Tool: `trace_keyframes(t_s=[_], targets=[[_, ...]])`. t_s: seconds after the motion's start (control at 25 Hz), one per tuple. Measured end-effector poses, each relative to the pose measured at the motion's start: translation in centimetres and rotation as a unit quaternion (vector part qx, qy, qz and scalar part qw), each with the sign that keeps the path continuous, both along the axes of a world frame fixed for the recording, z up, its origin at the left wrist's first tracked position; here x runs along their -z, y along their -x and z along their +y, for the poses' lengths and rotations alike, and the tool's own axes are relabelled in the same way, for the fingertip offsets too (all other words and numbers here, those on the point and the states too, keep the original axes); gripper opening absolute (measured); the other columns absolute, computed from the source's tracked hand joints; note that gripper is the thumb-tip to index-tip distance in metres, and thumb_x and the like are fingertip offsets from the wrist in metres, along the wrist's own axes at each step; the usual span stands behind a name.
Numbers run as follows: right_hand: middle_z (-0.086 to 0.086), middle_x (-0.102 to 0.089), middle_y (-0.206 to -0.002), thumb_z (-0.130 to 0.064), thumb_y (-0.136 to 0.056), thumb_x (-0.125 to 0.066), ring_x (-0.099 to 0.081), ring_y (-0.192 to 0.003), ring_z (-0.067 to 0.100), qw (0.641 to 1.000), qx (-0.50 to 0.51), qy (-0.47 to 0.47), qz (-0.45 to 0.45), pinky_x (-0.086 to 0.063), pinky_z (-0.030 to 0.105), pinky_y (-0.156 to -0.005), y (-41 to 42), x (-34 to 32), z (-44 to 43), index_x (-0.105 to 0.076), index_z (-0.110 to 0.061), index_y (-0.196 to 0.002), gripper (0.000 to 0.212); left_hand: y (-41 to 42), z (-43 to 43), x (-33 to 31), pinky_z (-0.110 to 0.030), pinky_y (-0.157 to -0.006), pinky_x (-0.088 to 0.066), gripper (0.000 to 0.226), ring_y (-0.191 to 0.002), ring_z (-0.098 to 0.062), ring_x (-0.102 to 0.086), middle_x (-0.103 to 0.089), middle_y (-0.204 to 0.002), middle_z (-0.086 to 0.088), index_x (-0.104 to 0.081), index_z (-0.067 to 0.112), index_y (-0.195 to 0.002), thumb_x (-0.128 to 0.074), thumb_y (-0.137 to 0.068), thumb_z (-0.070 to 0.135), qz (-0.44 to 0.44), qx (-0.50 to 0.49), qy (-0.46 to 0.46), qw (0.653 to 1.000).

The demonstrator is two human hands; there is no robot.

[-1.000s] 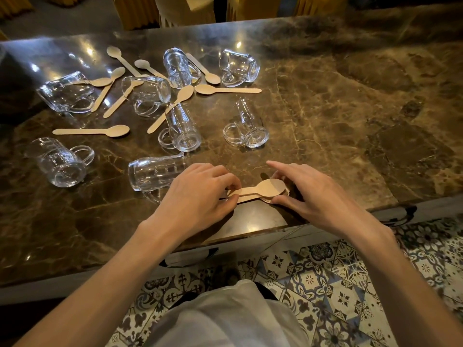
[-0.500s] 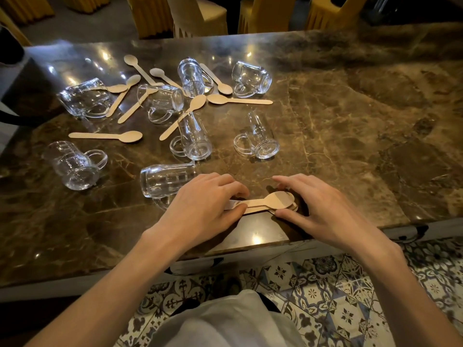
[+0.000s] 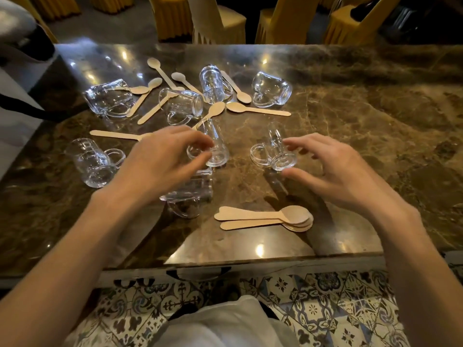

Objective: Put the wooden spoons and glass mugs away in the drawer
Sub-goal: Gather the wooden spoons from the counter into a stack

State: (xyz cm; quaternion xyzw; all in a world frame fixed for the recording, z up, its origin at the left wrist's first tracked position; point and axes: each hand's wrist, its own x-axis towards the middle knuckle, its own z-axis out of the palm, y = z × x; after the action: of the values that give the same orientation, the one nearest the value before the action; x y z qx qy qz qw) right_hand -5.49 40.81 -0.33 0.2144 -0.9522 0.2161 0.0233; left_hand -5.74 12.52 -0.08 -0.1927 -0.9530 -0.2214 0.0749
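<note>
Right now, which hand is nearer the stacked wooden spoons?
Right. The right hand hovers just beyond the bowl end of the spoon stack; the left hand is farther left, over a glass mug.

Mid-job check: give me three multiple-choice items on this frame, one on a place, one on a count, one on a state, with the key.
1. Where is the stack of wooden spoons?
A) inside a mug
B) on the table, near its front edge
C) on the floor

2. How many glass mugs are on the table?
A) three
B) eight
C) fourteen

3. What are the left hand and right hand doing?
A) both gripping the stack
B) left lifting a mug
C) both open, holding nothing

Key: 1 B, the stack lies between the forearms by the edge; 2 B, eight can be counted; 3 C, fingers are spread near two mugs, gripping neither.
</note>
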Motion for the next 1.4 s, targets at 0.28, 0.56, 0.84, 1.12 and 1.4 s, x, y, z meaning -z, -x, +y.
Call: trace_keyframes(t_s=[0.28, 0.56, 0.84, 1.12, 1.4], targets=[[-0.005, -0.06, -0.119, -0.045, -0.081, -0.064, -0.053, -0.099, 0.008, 1.0, -0.009, -0.007, 0.027, -0.047, 0.033, -0.089, 6.3, -1.9, -3.0, -0.051, -0.024, -0.13, 0.055, 5.6, -5.3, 0.7, -0.038, -0.081, -0.048, 0.028, -0.097, -0.016, -0.057, -0.064, -0.109, 0.003, -0.062, 0.028, -0.111, -0.061, -0.086, 0.04, -0.048, -0.117, 0.061, 0.99], [-0.004, -0.065, -0.113, -0.041, -0.082, -0.067, -0.06, -0.1, 0.018, 0.998, 0.045, -0.036, 0.014, -0.049, 0.036, -0.084, 12.0, -1.3, -6.7, -0.06, -0.024, -0.121, 0.043, 9.2, -8.9, 1.4, -0.042, -0.082, -0.049, 0.022, -0.101, -0.022, -0.056, -0.063, -0.114, 0.0, -0.063, 0.033, -0.107, -0.06, -0.087, 0.04, -0.136, -0.165, 0.135, 0.967], [0.006, -0.064, -0.12, -0.033, -0.085, -0.066, -0.058, -0.109, 0.029, 0.99, 0.076, -0.118, -0.028, -0.046, 0.038, -0.084, 16.3, 1.2, -8.2, -0.059, -0.021, -0.122, 0.04, 10.4, -11.1, 2.7, -0.031, -0.065, -0.047, 0.033, -0.092, -0.018, -0.053, -0.057, -0.102, 0.004, -0.06, 0.035, -0.117, -0.058, -0.088, 0.019, -0.197, -0.183, 0.197, 0.943], [0.016, -0.059, -0.119, -0.017, -0.086, -0.062, -0.057, -0.104, 0.037, 0.975, 0.079, -0.205, -0.037, -0.046, 0.042, -0.08, 17.4, 3.2, -8.7, -0.061, -0.015, -0.12, 0.033, 9.8, -12.5, 2.8, -0.039, -0.075, -0.052, 0.025, -0.098, -0.021, -0.056, -0.061, -0.113, 0.002, -0.061, 0.04, -0.11, -0.062, -0.085, 0.036, -0.198, -0.187, 0.194, 0.942], [0.018, -0.06, -0.114, -0.009, -0.087, -0.061, -0.058, -0.102, 0.039, 0.973, 0.108, -0.202, -0.033, -0.043, 0.039, -0.074, 17.9, 4.0, -9.0, -0.063, -0.009, -0.113, 0.026, 9.4, -12.5, 3.0, -0.036, -0.069, -0.051, 0.015, -0.091, -0.017, -0.055, -0.06, -0.103, 0.007, -0.062, 0.041, -0.098, -0.063, -0.086, 0.031, -0.175, -0.177, 0.198, 0.948]])
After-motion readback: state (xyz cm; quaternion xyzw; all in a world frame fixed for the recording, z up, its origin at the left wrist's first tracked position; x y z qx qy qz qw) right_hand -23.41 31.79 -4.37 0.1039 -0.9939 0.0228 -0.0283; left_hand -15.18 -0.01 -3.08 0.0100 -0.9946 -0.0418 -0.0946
